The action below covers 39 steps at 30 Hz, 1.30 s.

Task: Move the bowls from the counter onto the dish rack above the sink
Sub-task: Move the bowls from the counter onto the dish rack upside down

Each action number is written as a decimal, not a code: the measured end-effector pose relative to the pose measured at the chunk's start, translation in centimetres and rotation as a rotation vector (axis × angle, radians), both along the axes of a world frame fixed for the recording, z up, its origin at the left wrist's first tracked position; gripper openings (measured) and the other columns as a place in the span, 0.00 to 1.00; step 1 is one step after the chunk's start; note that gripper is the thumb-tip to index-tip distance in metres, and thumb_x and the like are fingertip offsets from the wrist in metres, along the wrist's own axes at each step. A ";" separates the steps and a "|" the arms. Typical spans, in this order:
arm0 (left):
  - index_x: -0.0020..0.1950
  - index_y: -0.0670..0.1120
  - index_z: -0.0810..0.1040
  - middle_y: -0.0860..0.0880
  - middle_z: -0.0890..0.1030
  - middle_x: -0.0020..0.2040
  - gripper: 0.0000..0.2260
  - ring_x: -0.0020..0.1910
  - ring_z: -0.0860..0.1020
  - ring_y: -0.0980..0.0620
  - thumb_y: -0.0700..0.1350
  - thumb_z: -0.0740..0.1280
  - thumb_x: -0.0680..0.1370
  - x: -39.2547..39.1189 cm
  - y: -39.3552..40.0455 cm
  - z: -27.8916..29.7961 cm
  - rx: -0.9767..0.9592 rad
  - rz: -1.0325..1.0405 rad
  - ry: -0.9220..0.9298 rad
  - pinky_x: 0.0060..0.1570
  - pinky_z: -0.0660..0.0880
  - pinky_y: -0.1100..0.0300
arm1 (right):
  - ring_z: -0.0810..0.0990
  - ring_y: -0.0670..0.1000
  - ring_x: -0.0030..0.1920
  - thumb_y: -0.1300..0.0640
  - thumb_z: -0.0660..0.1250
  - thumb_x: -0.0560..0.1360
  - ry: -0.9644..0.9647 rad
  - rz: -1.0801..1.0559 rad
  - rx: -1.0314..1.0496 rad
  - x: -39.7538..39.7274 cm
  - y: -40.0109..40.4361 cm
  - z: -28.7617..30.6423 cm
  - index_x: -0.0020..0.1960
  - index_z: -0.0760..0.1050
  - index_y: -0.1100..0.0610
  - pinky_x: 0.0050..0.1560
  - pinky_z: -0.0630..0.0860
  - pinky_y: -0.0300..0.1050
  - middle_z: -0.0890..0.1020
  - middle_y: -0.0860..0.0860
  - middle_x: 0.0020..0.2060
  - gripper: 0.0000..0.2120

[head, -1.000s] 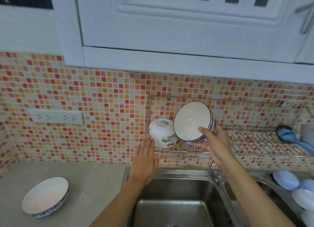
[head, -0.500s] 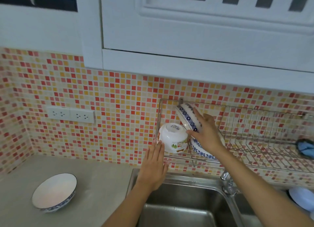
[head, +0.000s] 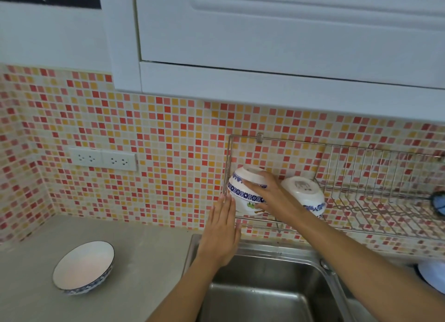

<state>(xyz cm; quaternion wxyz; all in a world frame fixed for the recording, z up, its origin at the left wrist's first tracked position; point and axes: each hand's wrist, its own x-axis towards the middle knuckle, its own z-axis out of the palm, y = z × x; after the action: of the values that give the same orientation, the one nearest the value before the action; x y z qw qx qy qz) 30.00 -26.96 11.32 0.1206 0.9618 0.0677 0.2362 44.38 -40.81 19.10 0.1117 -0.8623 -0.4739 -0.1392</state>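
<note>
Racking looks underway: right hand (head: 267, 191) grips an upturned bowl (head: 243, 191) at the rack's (head: 361, 201) left end, left hand (head: 220, 230) flat and empty, leaving the bowl (head: 83, 267) near the counter's (head: 149, 249) front edge next.

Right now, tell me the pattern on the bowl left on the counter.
White inside with a thin dark rim, blue floral outside; bowl, head view.

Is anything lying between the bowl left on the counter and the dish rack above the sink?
Nothing visible: the counter is bare between the bowl and the dish rack. The left hand hangs open by the rack's left end, where two upturned bowls already sit.
</note>
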 end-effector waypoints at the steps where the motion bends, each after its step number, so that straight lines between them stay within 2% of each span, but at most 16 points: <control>1: 0.76 0.49 0.38 0.52 0.40 0.77 0.30 0.74 0.33 0.51 0.60 0.33 0.77 0.0 0.0 0.0 -0.003 0.002 -0.004 0.71 0.34 0.51 | 0.61 0.58 0.74 0.59 0.75 0.71 -0.020 0.005 0.007 0.4 -0.1 -0.4 0.75 0.58 0.40 0.67 0.72 0.53 0.54 0.53 0.76 0.40; 4: 0.76 0.48 0.38 0.52 0.39 0.77 0.27 0.74 0.33 0.51 0.56 0.40 0.80 0.2 0.0 -0.1 0.005 0.013 0.001 0.71 0.34 0.51 | 0.63 0.60 0.72 0.53 0.72 0.73 0.015 -0.008 -0.009 0.7 -0.4 -0.5 0.75 0.58 0.38 0.67 0.71 0.55 0.57 0.54 0.75 0.37; 5: 0.76 0.47 0.39 0.51 0.39 0.77 0.27 0.74 0.34 0.50 0.55 0.42 0.81 0.3 0.0 -0.2 0.013 0.017 -0.001 0.72 0.36 0.51 | 0.65 0.60 0.71 0.50 0.71 0.74 0.016 -0.003 -0.044 0.6 -0.4 -0.3 0.75 0.57 0.38 0.65 0.72 0.51 0.57 0.54 0.75 0.35; 7: 0.77 0.46 0.42 0.50 0.41 0.77 0.27 0.75 0.36 0.49 0.54 0.44 0.80 0.4 0.0 -0.3 0.029 0.027 -0.007 0.73 0.40 0.49 | 0.68 0.53 0.69 0.43 0.72 0.71 0.022 0.013 -0.015 0.1 -0.2 0.0 0.73 0.61 0.38 0.55 0.76 0.36 0.61 0.48 0.73 0.34; 8: 0.77 0.46 0.42 0.50 0.41 0.76 0.27 0.75 0.36 0.49 0.54 0.44 0.80 0.3 0.0 -0.3 0.033 0.030 -0.004 0.73 0.39 0.49 | 0.68 0.50 0.68 0.44 0.73 0.70 0.061 0.015 0.043 -0.1 -0.2 0.0 0.72 0.62 0.39 0.52 0.76 0.33 0.62 0.45 0.72 0.34; 11: 0.76 0.47 0.40 0.51 0.39 0.76 0.27 0.74 0.34 0.50 0.54 0.44 0.80 0.2 -0.2 -0.1 0.030 0.025 -0.005 0.71 0.35 0.51 | 0.59 0.51 0.74 0.57 0.75 0.71 0.049 0.044 0.012 0.0 -0.3 -1.0 0.71 0.67 0.38 0.70 0.68 0.44 0.56 0.48 0.75 0.34; 14: 0.75 0.49 0.37 0.52 0.37 0.75 0.27 0.73 0.32 0.52 0.56 0.40 0.79 0.2 -0.1 0.0 0.018 0.027 0.029 0.73 0.36 0.52 | 0.57 0.50 0.76 0.60 0.73 0.73 0.104 0.045 0.027 -0.3 -0.9 -1.5 0.69 0.70 0.39 0.73 0.63 0.49 0.55 0.48 0.76 0.30; 16: 0.75 0.49 0.37 0.52 0.38 0.76 0.27 0.74 0.34 0.52 0.57 0.37 0.79 0.2 -0.4 0.2 0.006 0.049 0.030 0.75 0.39 0.52 | 0.56 0.50 0.76 0.58 0.70 0.76 0.128 0.043 0.068 -0.7 -1.1 -1.4 0.71 0.68 0.40 0.74 0.62 0.50 0.55 0.48 0.77 0.28; 18: 0.75 0.48 0.38 0.50 0.39 0.77 0.27 0.75 0.34 0.51 0.57 0.37 0.79 0.2 -1.0 0.6 -0.013 0.082 0.032 0.74 0.36 0.53 | 0.53 0.52 0.77 0.53 0.68 0.77 0.114 -0.015 0.098 -1.1 -2.1 -1.1 0.75 0.62 0.41 0.75 0.58 0.58 0.56 0.50 0.77 0.29; 21: 0.76 0.48 0.38 0.48 0.36 0.77 0.28 0.74 0.32 0.49 0.59 0.40 0.80 0.7 -1.4 1.3 0.008 0.116 0.028 0.71 0.31 0.53 | 0.56 0.56 0.77 0.47 0.67 0.77 -0.014 -0.255 0.227 -0.5 -4.9 -0.9 0.75 0.62 0.45 0.73 0.53 0.70 0.63 0.55 0.75 0.29; 23: 0.77 0.48 0.41 0.47 0.37 0.77 0.28 0.75 0.36 0.46 0.59 0.42 0.80 1.5 -1.5 2.1 0.107 0.061 -0.007 0.71 0.34 0.49 | 0.59 0.58 0.76 0.45 0.68 0.75 -0.046 -0.433 0.283 0.1 -7.4 -1.3 0.74 0.64 0.47 0.72 0.52 0.70 0.65 0.55 0.74 0.30; 25: 0.77 0.50 0.40 0.48 0.37 0.77 0.28 0.75 0.36 0.46 0.59 0.43 0.81 3.0 -1.6 3.1 0.132 0.008 -0.022 0.71 0.36 0.48 | 0.63 0.59 0.73 0.42 0.69 0.73 0.044 -0.530 0.358 0.3 -9.2 -1.9 0.74 0.63 0.49 0.71 0.60 0.66 0.66 0.55 0.73 0.33; 27: 0.76 0.54 0.35 0.51 0.32 0.75 0.28 0.75 0.34 0.48 0.60 0.44 0.80 4.9 -1.5 4.0 0.028 0.005 0.044 0.72 0.39 0.50 | 0.65 0.59 0.72 0.41 0.70 0.72 0.186 -0.562 0.448 0.2 -9.7 -2.3 0.76 0.59 0.51 0.68 0.67 0.59 0.65 0.55 0.73 0.38; 30: 0.75 0.55 0.35 0.49 0.33 0.76 0.31 0.76 0.38 0.45 0.61 0.48 0.79 7.0 -1.3 4.7 -0.083 0.025 0.133 0.74 0.54 0.44 | 0.64 0.57 0.73 0.40 0.69 0.72 0.271 -0.566 0.454 0.4 -9.5 -2.7 0.77 0.54 0.50 0.65 0.71 0.57 0.61 0.52 0.76 0.41; 35: 0.76 0.55 0.40 0.50 0.38 0.78 0.32 0.77 0.42 0.46 0.63 0.50 0.78 7.6 -1.6 4.5 -0.110 0.076 0.118 0.67 0.66 0.44 | 0.60 0.57 0.75 0.43 0.66 0.76 0.322 -0.618 0.377 0.5 -9.6 -2.6 0.78 0.54 0.54 0.69 0.67 0.55 0.57 0.55 0.77 0.37; 39: 0.76 0.55 0.40 0.50 0.40 0.78 0.32 0.77 0.42 0.47 0.64 0.50 0.78 7.6 -1.6 4.6 -0.108 0.076 0.105 0.66 0.67 0.44 | 0.57 0.57 0.76 0.44 0.66 0.76 0.356 -0.615 0.367 0.3 -9.5 -2.6 0.78 0.53 0.54 0.70 0.65 0.56 0.55 0.54 0.78 0.37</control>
<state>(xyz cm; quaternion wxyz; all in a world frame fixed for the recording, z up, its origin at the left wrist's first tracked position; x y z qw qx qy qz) 37.60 -28.51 15.88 0.1595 0.9617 0.1232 0.1860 44.72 -50.35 16.52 0.2974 -0.9403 -0.1339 -0.0968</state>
